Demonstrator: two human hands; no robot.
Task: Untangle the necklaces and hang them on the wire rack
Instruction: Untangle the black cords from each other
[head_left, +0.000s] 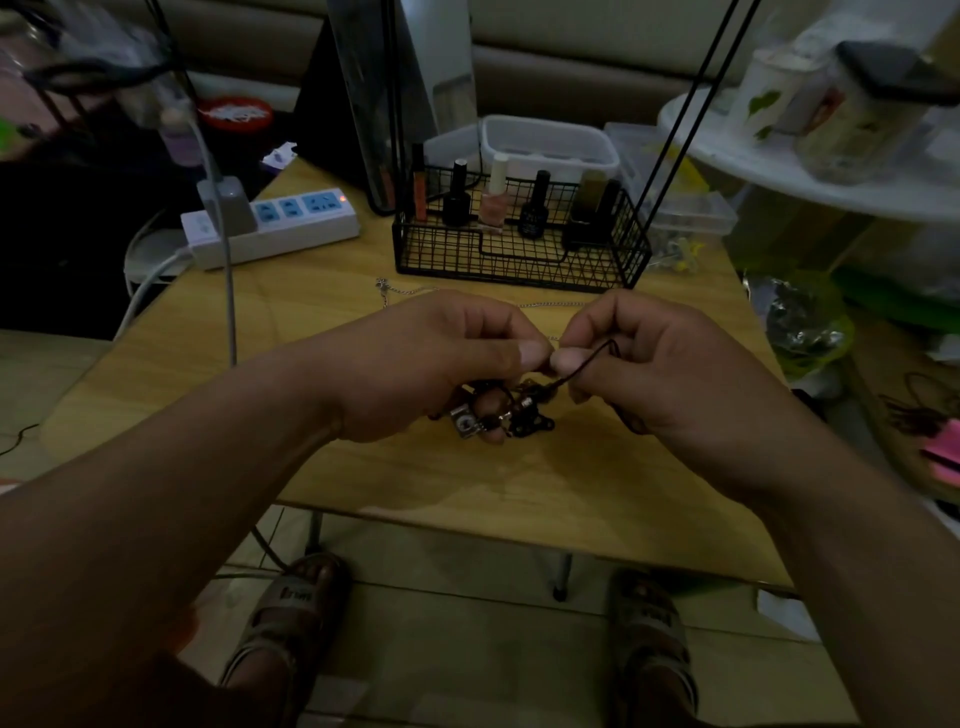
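Above the middle of the wooden table (467, 483), my left hand (426, 364) and my right hand (654, 364) meet thumb to thumb. Both pinch a tangled bunch of dark cord necklaces (511, 415) with small metal charms hanging below my fingers. A dark cord runs up from the tangle through my right fingers. A thin silver chain (395, 291) lies on the table behind my hands. The black wire rack (519, 254) stands at the back of the table, its tall thin rods rising out of view.
Several nail polish bottles (493, 200) stand in the rack's basket. A white power strip (275, 223) with a plugged-in cable lies at the back left. Clear plastic boxes (680, 202) sit at the back right. A white round shelf (810, 171) stands at the right.
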